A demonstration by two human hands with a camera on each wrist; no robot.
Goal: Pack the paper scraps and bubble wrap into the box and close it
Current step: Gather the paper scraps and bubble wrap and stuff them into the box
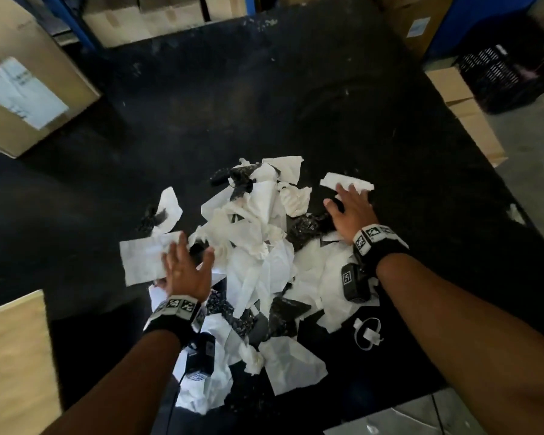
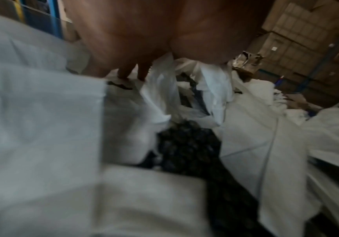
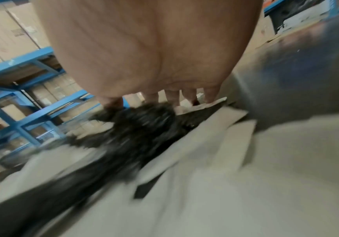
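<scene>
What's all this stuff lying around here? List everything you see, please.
Paper scraps: many, white, piled mid-table between the hands.
Bubble wrap: several pieces, black, mixed into the pile.
Table: one, black, under it all.
Cardboard boxes: several, brown, around the table's edges; one at near left.
Crate: one, black, far right.
Shelving: blue, behind the table.
Wrist bands: two, black with patterned markers.
Left hand: open, flat on a white sheet.
Right hand: open, spread on the pile's right side.

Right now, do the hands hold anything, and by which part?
Nothing is held. Left hand and right hand lie flat, fingers spread, on the paper scraps.
</scene>
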